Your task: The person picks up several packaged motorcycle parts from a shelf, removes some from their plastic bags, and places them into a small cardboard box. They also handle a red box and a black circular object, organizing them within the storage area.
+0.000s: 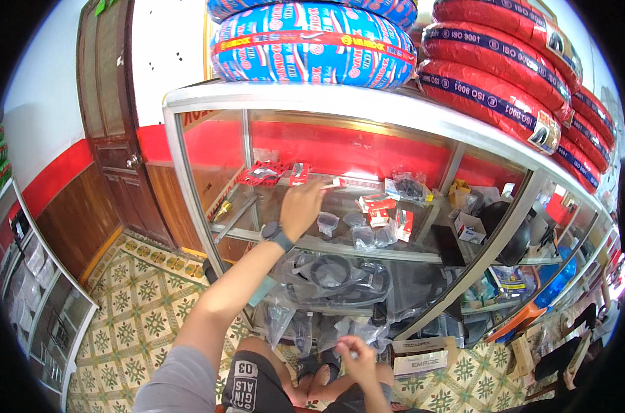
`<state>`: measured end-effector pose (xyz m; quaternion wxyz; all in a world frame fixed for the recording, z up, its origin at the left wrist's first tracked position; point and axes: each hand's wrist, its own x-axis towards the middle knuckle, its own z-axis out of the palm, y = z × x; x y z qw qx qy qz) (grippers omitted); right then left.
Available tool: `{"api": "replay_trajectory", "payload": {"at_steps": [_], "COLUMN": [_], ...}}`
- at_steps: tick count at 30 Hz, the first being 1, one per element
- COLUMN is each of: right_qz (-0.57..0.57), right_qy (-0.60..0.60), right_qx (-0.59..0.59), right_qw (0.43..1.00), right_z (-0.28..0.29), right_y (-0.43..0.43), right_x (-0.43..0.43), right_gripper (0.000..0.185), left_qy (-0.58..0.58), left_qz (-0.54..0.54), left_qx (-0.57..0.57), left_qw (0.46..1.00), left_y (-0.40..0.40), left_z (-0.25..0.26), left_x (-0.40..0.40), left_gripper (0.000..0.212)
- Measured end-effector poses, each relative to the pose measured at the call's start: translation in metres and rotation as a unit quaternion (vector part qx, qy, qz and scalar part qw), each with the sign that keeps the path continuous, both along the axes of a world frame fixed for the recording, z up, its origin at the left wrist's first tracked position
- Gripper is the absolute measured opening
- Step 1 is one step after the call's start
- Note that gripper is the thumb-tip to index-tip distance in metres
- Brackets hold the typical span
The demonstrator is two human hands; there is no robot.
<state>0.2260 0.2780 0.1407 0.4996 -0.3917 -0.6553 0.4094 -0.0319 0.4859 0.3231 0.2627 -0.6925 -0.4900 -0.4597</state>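
Observation:
My left hand point(302, 206), with a dark watch on its wrist, reaches over the upper glass shelf of a display case. Its fingertips are closed on a small red-and-white packet point(336, 184). Several small red-and-white boxes point(378, 217) lie to the right on that shelf, beside clear-bagged parts point(364, 236). My right hand point(358, 357) is low, above my lap, with bent fingers. Behind it are clear plastic bags point(361, 330); whether it touches or holds anything cannot be told.
The case's metal frame point(198, 206) stands around the opening. Bagged black parts point(338, 276) fill the lower shelf. Wrapped tyres point(312, 46) are stacked on top. A cardboard box point(421, 361) rests on the tiled floor point(131, 310). Part of a person's hand point(569, 378) shows at the far right.

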Motion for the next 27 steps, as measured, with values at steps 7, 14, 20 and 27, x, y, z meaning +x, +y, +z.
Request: {"api": "replay_trajectory", "payload": {"at_steps": [7, 14, 20, 27], "right_qz": [-0.017, 0.212, 0.060, 0.052], "right_qy": [-0.088, -0.152, -0.156, -0.157], "right_qx": [0.152, 0.245, 0.325, 0.253], "right_qw": [0.984, 0.934, 0.931, 0.953], "right_z": [0.118, 0.114, 0.053, 0.102], "right_y": [0.081, 0.083, 0.029, 0.073], "right_x": [-0.012, -0.106, -0.119, -0.096], "right_gripper": [0.020, 0.042, 0.042, 0.040], "left_qy": [-0.595, -0.662, -0.763, -0.769], "left_qz": [-0.317, -0.351, -0.379, -0.349], "left_qx": [-0.124, -0.217, -0.226, -0.221], "left_qw": [0.728, 0.626, 0.472, 0.487], "left_y": [-0.159, -0.219, -0.229, -0.231], "left_z": [-0.054, -0.147, -0.150, -0.184], "left_x": [-0.015, -0.004, 0.027, 0.024], "left_gripper": [0.032, 0.026, 0.040, 0.041]}}
